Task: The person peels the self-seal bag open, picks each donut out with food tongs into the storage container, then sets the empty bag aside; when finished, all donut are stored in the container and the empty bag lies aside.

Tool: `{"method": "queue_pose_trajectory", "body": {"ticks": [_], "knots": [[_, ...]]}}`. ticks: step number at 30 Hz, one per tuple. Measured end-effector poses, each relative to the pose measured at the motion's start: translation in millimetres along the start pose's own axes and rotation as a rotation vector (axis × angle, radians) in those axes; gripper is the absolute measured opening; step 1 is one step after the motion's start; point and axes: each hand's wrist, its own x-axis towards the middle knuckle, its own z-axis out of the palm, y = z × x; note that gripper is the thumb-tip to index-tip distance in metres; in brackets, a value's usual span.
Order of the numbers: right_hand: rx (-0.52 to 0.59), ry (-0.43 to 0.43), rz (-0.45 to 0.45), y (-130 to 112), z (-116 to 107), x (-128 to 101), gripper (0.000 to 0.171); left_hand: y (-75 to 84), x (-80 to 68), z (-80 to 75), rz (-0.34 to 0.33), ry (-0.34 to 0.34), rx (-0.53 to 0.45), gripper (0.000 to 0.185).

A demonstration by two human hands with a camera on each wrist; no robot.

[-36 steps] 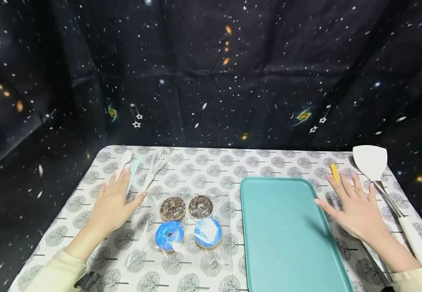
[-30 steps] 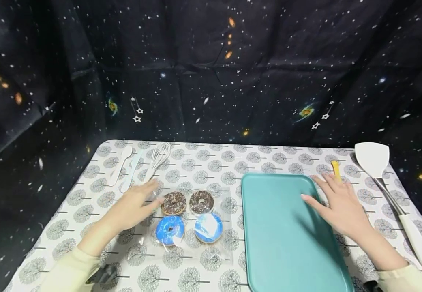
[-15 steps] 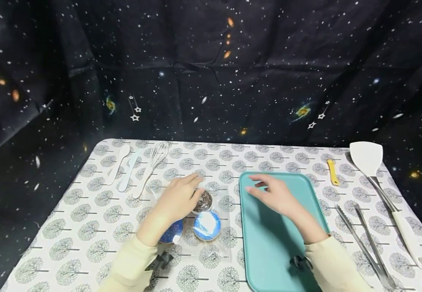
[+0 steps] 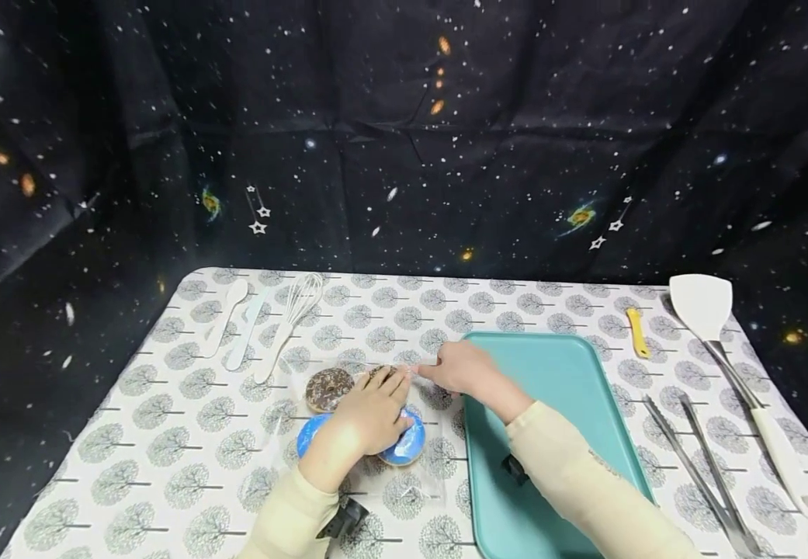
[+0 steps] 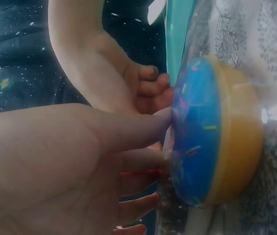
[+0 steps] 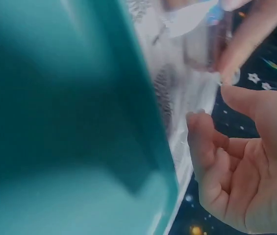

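Note:
A clear plastic bag (image 4: pixel 404 493) lies on the table with two chocolate doughnuts (image 4: pixel 327 388) and two blue doughnuts (image 4: pixel 410 441) in it. My left hand (image 4: pixel 370 415) rests over the bag with fairly straight fingers, on the right-hand doughnuts. In the left wrist view, its thumb touches the blue doughnut (image 5: pixel 197 132) through the film. My right hand (image 4: pixel 465 369) reaches over the tray's left edge to the bag's upper right, close to the left fingertips. In the right wrist view, a gap shows between its thumb and bent forefinger; its other fingers curl loosely.
A teal tray (image 4: pixel 550 365) lies right of the bag, under my right forearm. At left are a white spoon (image 4: pixel 225 318), a pale blue knife (image 4: pixel 246 334) and a whisk (image 4: pixel 292 314). At right are a yellow-handled tool (image 4: pixel 637 334), metal tongs (image 4: pixel 704 473) and a white spatula (image 4: pixel 702 307).
My left hand has moved right from beside the utensils onto the bag. My right hand has moved left from beyond the tray, across it, to the bag's upper right.

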Motion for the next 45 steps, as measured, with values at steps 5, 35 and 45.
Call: {"method": "queue_pose_trajectory", "body": {"ticks": [5,35,45], "knots": [[-0.074,0.027,0.029,-6,11,9,0.052,0.7,-0.9,0.7,0.003,-0.004,-0.014,0.063],[0.019,0.095,-0.118,2,8,32,0.019,-10.9,-1.3,-1.0,0.041,0.008,-0.022,0.062],[0.032,0.130,-0.217,13,3,29,0.007,-11.3,-2.6,0.6,0.036,0.016,-0.019,0.065]]}}
